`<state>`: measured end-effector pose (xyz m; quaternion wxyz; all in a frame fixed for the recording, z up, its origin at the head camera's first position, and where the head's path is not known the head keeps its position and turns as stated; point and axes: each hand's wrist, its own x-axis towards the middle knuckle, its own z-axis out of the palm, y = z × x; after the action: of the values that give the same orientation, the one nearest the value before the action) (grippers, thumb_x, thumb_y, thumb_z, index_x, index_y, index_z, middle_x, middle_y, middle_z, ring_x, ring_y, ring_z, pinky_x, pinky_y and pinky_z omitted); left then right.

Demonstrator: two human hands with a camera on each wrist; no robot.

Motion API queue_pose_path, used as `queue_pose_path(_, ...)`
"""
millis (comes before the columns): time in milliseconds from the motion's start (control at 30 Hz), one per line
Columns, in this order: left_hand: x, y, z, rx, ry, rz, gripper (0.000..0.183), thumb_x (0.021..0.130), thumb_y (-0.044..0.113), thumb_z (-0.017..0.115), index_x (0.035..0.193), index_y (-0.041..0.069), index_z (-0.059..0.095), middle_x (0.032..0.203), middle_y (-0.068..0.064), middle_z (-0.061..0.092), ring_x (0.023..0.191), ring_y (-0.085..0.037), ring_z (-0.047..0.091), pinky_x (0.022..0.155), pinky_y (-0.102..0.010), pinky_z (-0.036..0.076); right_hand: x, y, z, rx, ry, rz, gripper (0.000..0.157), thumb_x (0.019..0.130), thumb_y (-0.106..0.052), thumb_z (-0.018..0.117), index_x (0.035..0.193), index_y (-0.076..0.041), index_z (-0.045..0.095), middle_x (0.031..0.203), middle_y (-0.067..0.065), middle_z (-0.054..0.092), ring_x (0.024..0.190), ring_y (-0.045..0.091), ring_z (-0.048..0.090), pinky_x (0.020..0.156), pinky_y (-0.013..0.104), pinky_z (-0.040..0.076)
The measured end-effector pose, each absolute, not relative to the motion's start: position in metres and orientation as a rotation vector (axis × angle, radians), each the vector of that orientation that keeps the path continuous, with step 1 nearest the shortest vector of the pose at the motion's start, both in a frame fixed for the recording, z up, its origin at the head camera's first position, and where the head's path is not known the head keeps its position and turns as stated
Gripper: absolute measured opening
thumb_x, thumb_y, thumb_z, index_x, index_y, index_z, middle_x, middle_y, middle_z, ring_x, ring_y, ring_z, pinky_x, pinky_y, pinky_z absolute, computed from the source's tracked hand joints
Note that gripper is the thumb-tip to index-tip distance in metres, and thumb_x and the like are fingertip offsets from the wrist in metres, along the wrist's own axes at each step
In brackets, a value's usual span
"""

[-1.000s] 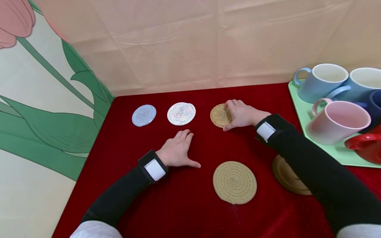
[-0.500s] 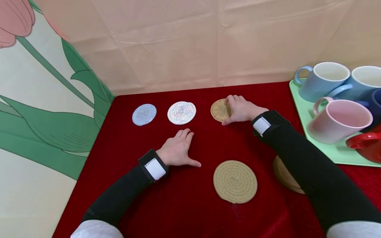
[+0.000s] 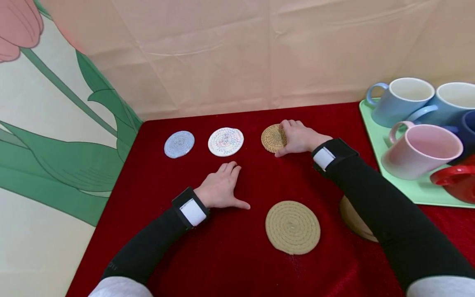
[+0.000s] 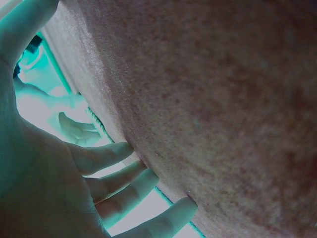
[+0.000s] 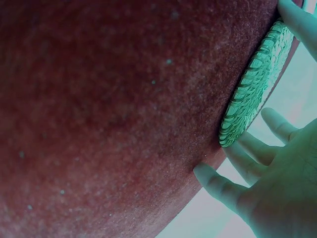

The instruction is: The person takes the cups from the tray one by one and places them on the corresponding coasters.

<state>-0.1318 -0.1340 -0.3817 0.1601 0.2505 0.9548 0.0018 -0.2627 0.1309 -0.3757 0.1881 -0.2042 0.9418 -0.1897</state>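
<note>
In the head view, my right hand point(image 3: 299, 138) holds a small round woven straw coaster point(image 3: 272, 138) by its edge, with the coaster flat on the red cloth. The right wrist view shows the thumb at one end of the coaster's rim point(image 5: 252, 87) and fingertips at the other. To its left lie a white speckled coaster point(image 3: 225, 142) and a light blue coaster point(image 3: 179, 144). My left hand point(image 3: 219, 187) rests on the cloth just in front of the white one, fingers extended and thumb spread, holding nothing. Its fingertips meet the cloth in the left wrist view.
A larger beige coiled mat point(image 3: 292, 227) lies nearer me. Partly hidden under my right forearm is a brown round disc point(image 3: 355, 220). On the right, a pale green tray point(image 3: 378, 148) bears several mugs, including a pink mug point(image 3: 421, 152) and a red mug point(image 3: 458, 183).
My right hand and the straw coaster have slid slightly away from me, toward the back of the table, between the first and second frames. The left hand has stayed put.
</note>
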Motion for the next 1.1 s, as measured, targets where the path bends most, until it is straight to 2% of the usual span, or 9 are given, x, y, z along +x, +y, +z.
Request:
queue_pose_path(533, -0.132, -0.134, -0.381, 0.701, 2.714, 0.013, 0.112, 0.078, 0.071, 0.074, 0.156, 0.000, 0.033, 0.158, -0.018, 0.034, 0.141, -0.029, 0.035, 0.100, -0.041, 0.052, -0.261, 0.130, -0.374, -0.563, 2.655, -0.489, 0.086, 0.080, -0.042, 0.084, 0.138, -0.001, 0.036, 0.137, 0.028, 0.043, 0.125, 0.041, 0.043, 0.107, 0.059, 0.041)
queue_pose_path(767, -0.132, -0.134, -0.381, 0.701, 2.710, -0.006, 0.112, 0.078, 0.071, 0.073, 0.156, 0.001, 0.033, 0.158, -0.018, 0.034, 0.142, -0.029, 0.035, 0.100, -0.042, 0.052, -0.261, 0.137, -0.369, -0.564, 2.621, -0.547, 0.100, 0.085, -0.048, 0.078, 0.151, 0.004, 0.024, 0.153, 0.033, 0.027, 0.133, 0.046, 0.040, 0.112, 0.062, 0.033)
queue_pose_path(900, -0.131, -0.134, -0.380, 0.708, 2.706, -0.011, 0.113, 0.078, 0.072, 0.073, 0.155, 0.000, 0.034, 0.158, -0.018, 0.034, 0.142, -0.029, 0.035, 0.099, -0.044, 0.052, -0.259, 0.145, -0.365, -0.574, 2.632, -0.485, 0.104, 0.089, -0.052, 0.071, 0.155, 0.007, 0.017, 0.158, 0.036, 0.019, 0.135, 0.050, 0.040, 0.112, 0.063, 0.033)
queue_pose_path(1100, -0.132, -0.133, -0.381, 0.708, 2.711, -0.016, 0.112, 0.078, 0.072, 0.073, 0.155, 0.001, 0.034, 0.159, -0.018, 0.034, 0.142, -0.029, 0.035, 0.098, -0.044, 0.053, -0.236, 0.156, -0.351, -0.752, 2.716, -0.346, 0.099, 0.090, -0.052, 0.071, 0.154, 0.007, 0.025, 0.157, 0.036, 0.024, 0.141, 0.052, 0.032, 0.109, 0.065, 0.035)
